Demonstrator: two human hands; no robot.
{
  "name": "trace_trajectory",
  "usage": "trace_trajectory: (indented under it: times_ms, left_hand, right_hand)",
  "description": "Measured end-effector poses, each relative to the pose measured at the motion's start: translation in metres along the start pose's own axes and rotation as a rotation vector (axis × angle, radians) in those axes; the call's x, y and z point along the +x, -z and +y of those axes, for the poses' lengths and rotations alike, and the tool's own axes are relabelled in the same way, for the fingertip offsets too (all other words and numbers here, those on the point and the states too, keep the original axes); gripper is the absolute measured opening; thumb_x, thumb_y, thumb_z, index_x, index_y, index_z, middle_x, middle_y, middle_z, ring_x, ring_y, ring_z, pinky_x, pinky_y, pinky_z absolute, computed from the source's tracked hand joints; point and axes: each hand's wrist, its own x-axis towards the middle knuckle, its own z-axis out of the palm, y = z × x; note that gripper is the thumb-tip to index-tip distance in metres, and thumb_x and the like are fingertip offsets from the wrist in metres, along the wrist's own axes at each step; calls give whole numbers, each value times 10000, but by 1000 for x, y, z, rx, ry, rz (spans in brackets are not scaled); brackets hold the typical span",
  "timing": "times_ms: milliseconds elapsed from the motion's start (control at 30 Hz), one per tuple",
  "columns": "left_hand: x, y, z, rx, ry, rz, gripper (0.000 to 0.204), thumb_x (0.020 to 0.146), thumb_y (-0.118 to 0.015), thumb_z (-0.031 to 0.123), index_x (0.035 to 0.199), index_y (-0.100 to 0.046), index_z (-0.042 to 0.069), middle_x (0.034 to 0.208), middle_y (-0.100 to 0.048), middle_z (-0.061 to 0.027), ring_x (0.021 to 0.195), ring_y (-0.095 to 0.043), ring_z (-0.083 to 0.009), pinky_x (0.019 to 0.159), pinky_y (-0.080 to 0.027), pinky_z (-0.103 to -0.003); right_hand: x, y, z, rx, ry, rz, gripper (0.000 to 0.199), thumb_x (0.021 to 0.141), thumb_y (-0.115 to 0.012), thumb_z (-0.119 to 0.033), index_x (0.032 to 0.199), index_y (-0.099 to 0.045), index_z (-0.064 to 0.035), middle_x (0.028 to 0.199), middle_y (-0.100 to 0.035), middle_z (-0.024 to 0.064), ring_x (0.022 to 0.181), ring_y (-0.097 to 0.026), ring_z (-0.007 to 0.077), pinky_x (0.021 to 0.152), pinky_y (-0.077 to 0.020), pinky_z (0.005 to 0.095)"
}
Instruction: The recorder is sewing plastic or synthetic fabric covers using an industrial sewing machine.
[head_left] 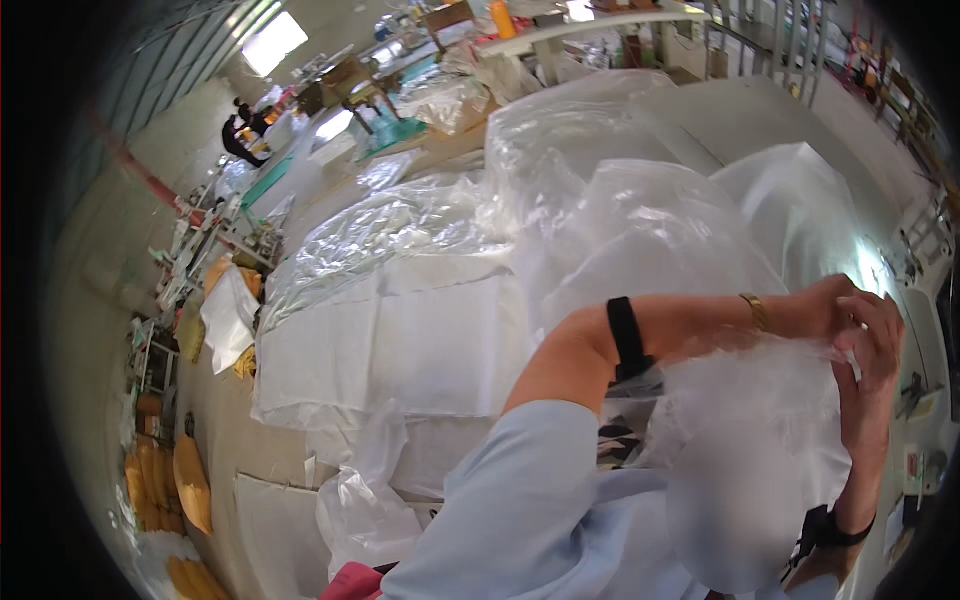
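My left arm, in a pale blue sleeve, reaches across to the right, and my left hand point(832, 304) meets my right hand point(874, 345) at the far right of the view. The fingers of both hands are closed together at the upper corner of a clear plastic sheet point(750, 410). Its hazy film hangs between my forearms, close to me. The overlapping fingers partly hide the pinched edge. Beyond my arms, more translucent plastic point(660, 225) lies loose and crumpled. White folded sheets point(400, 335) lie to the left of it, under shiny plastic film point(400, 235).
At the left, a white and yellow bundle point(230, 310) and brown sacks point(150, 480) stand on the floor. A bench point(590, 20) and a wooden chair point(355, 88) are at the back. Far left, people point(240, 135) are near other tables. A crumpled clear bag point(365, 510) lies near me.
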Motion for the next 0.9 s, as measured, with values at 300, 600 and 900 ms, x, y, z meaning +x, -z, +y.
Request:
trace_trajectory:
  times_ms: [300, 600, 900]
  left_hand:
    - [-59, 68, 30, -246, 53, 105, 366, 965, -513, 256, 1242, -547, 19, 1179, -593, -104, 1119, -548, -200, 928, -455, -318]
    - [-163, 109, 37, -572, 383, 375, 999, 836, -351, 752, 1330, -403, -114, 1315, -504, -259, 1213, -517, -362, 1055, -375, -460]
    - [-197, 98, 49, -321, 504, 323, 563, 901, -615, 408, 1226, -545, -46, 1125, -636, -172, 1044, -632, -271, 919, -488, -364]
  right_hand:
    - [13, -25, 32, 644, -551, 161, 140, 928, -588, -100, 863, -535, 12, 691, -539, 20, 622, -532, 84, 600, -450, 244]
    - [1, -34, 63, 708, -681, 273, 169, 938, -593, -147, 878, -564, 9, 626, -568, 26, 576, -557, 62, 537, -469, 233]
    - [0, -31, 71, 656, -654, 327, 191, 945, -592, -189, 875, -579, -12, 625, -581, 18, 575, -563, 62, 523, -454, 219]
